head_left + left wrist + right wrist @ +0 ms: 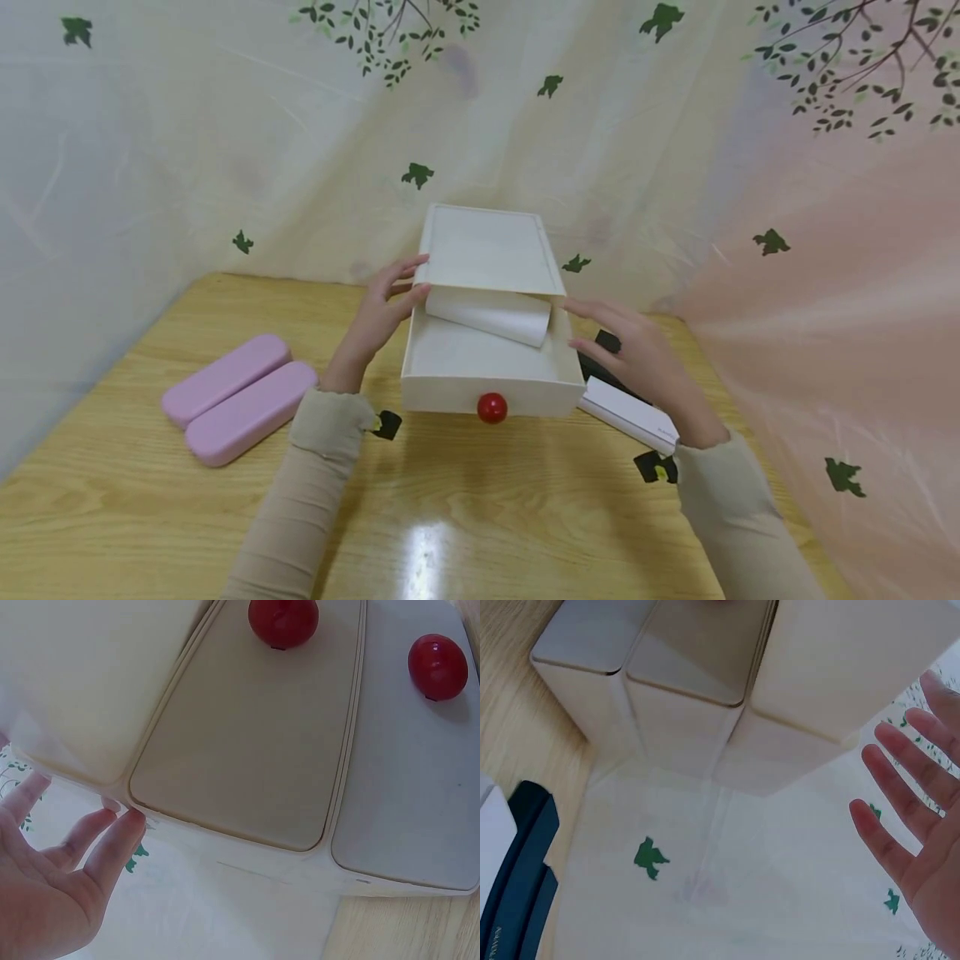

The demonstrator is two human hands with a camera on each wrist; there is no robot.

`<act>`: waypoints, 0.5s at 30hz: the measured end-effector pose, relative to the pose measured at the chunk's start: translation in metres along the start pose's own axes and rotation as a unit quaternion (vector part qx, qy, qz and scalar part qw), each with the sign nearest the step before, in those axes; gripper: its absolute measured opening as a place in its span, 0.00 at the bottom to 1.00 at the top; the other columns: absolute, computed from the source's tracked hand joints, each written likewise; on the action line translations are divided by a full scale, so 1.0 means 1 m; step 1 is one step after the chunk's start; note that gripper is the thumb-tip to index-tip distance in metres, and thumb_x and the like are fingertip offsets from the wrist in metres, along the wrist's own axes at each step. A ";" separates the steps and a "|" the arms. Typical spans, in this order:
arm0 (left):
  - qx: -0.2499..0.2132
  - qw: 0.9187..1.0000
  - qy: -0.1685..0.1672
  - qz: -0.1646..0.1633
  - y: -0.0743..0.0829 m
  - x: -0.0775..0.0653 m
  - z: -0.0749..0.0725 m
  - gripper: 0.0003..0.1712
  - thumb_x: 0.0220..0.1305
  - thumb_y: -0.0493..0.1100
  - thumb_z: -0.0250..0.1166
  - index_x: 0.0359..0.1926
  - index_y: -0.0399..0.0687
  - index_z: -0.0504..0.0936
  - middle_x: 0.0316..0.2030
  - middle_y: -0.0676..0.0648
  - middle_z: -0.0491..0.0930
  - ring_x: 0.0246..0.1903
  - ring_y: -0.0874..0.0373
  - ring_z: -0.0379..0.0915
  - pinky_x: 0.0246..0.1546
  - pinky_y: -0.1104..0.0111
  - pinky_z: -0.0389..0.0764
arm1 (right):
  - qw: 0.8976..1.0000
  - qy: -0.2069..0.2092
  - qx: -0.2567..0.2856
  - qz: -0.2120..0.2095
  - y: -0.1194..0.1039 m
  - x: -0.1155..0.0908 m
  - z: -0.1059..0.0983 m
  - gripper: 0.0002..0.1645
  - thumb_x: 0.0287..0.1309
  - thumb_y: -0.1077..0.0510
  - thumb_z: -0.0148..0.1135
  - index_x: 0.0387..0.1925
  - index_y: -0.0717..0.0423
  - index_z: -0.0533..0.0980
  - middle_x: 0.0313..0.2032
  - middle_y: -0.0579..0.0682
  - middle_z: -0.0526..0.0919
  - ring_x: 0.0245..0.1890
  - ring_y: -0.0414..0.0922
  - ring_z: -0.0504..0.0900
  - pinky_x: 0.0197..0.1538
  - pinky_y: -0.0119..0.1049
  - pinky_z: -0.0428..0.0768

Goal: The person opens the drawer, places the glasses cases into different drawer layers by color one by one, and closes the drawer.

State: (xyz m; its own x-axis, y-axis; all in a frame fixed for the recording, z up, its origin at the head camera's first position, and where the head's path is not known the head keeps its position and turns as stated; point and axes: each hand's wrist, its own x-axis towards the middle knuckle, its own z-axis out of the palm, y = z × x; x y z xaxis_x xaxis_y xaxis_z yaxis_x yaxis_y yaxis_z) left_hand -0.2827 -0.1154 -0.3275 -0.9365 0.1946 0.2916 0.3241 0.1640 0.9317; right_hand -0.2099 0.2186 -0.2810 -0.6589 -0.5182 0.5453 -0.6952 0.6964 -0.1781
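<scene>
Beige sleeves [315,483] enter along the lower edge, over a wood-grain table [517,517]; at far left lie two pink elongated cases [251,414], side by side and slanted; next, the left hand [378,317], its fingers parted and grasping nothing, sets its fingertips against the left side of a white cabinet [487,246]; this stands at centre, its top drawer [442,394] pulled out and fitted with a round red knob [492,407]; a white roll-like piece [487,315] lies inside, toward the rear; the left wrist view shows two closed drawers [240,750] below; beside the right side is the right hand [637,350], fingers spread wide and holding nothing, contact uncertain; beneath it, a white oblong box [633,412] lies beside a dark object [525,847].
</scene>
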 end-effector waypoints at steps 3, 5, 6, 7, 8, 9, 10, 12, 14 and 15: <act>0.000 1.000 0.001 0.000 0.000 -0.001 0.000 0.28 0.70 0.47 0.57 0.69 0.54 0.66 0.68 0.40 0.60 0.64 0.39 0.62 0.55 0.42 0.75 | 1.000 0.002 -0.004 0.015 0.006 -0.010 0.000 0.30 0.50 0.63 0.71 0.58 0.58 0.76 0.55 0.57 0.81 0.56 0.56 0.78 0.54 0.54 0.78; 0.000 1.000 0.000 0.000 0.000 -0.001 0.000 0.28 0.70 0.47 0.57 0.69 0.54 0.67 0.68 0.40 0.60 0.64 0.40 0.62 0.55 0.42 0.74 | 1.000 -0.001 -0.009 0.027 0.010 -0.018 0.001 0.30 0.50 0.63 0.71 0.58 0.57 0.76 0.55 0.57 0.81 0.55 0.56 0.78 0.54 0.54 0.78; 0.000 1.000 -0.001 0.000 0.001 -0.001 0.000 0.28 0.70 0.47 0.57 0.69 0.54 0.67 0.68 0.40 0.60 0.64 0.40 0.62 0.55 0.42 0.74 | 0.999 -0.001 -0.012 0.030 0.012 -0.021 0.002 0.30 0.50 0.63 0.71 0.58 0.58 0.76 0.54 0.57 0.81 0.54 0.56 0.79 0.53 0.54 0.78; 0.000 1.000 -0.001 0.000 0.001 -0.001 0.000 0.28 0.70 0.48 0.57 0.69 0.54 0.67 0.68 0.40 0.60 0.63 0.40 0.63 0.55 0.42 0.75 | 0.999 -0.001 -0.014 0.033 0.014 -0.025 0.003 0.30 0.50 0.63 0.71 0.57 0.58 0.76 0.53 0.58 0.82 0.53 0.57 0.79 0.53 0.55 0.78; 0.000 1.000 -0.002 0.001 0.001 -0.001 0.000 0.28 0.70 0.48 0.57 0.69 0.54 0.67 0.68 0.40 0.60 0.63 0.40 0.63 0.55 0.43 0.75 | 0.999 -0.001 -0.018 0.035 0.017 -0.029 0.004 0.30 0.49 0.63 0.71 0.57 0.59 0.76 0.52 0.58 0.82 0.53 0.57 0.80 0.52 0.55 0.78; 0.000 1.000 -0.003 0.002 0.001 -0.001 0.000 0.28 0.70 0.47 0.57 0.69 0.54 0.67 0.68 0.40 0.60 0.63 0.40 0.63 0.55 0.42 0.75 | 0.999 -0.002 -0.022 0.037 0.020 -0.033 0.005 0.29 0.49 0.63 0.71 0.56 0.59 0.77 0.52 0.58 0.82 0.52 0.57 0.80 0.52 0.54 0.78; 0.000 1.000 -0.004 0.003 0.002 -0.001 0.000 0.28 0.70 0.47 0.57 0.69 0.54 0.67 0.68 0.40 0.60 0.63 0.40 0.63 0.55 0.42 0.75 | 0.999 -0.004 -0.025 0.040 0.022 -0.036 0.006 0.29 0.50 0.63 0.71 0.56 0.59 0.77 0.51 0.58 0.82 0.52 0.57 0.80 0.52 0.54 0.78; -0.001 1.000 -0.004 0.004 0.002 -0.001 0.000 0.28 0.70 0.47 0.57 0.69 0.53 0.67 0.68 0.40 0.60 0.63 0.40 0.63 0.54 0.43 0.75 | 0.998 -0.009 -0.029 0.049 0.027 -0.044 0.009 0.27 0.50 0.63 0.71 0.55 0.60 0.77 0.51 0.59 0.82 0.52 0.57 0.80 0.52 0.54 0.78; -0.002 1.000 -0.004 0.005 0.003 -0.001 -0.001 0.28 0.70 0.46 0.57 0.69 0.53 0.67 0.68 0.39 0.60 0.62 0.40 0.63 0.54 0.43 0.75 | 0.997 -0.025 -0.028 0.071 0.033 -0.051 0.011 0.27 0.52 0.61 0.70 0.56 0.59 0.77 0.52 0.59 0.82 0.53 0.57 0.79 0.53 0.55 0.77; -0.002 1.000 -0.004 0.004 0.003 -0.001 -0.001 0.28 0.70 0.46 0.57 0.69 0.53 0.67 0.68 0.39 0.60 0.62 0.40 0.63 0.54 0.43 0.75 | 0.995 -0.038 -0.024 0.088 0.035 -0.054 0.012 0.26 0.55 0.60 0.69 0.56 0.58 0.76 0.53 0.59 0.81 0.54 0.58 0.78 0.54 0.56 0.77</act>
State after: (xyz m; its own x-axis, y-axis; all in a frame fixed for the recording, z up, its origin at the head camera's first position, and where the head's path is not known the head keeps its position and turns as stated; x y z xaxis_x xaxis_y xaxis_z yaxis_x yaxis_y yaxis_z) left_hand -0.2809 -0.1162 -0.3252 -0.9327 0.2033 0.2979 0.3317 0.1593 0.9299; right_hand -0.2021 0.2650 -0.3270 -0.7903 -0.4207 0.4455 -0.5536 0.8019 -0.2247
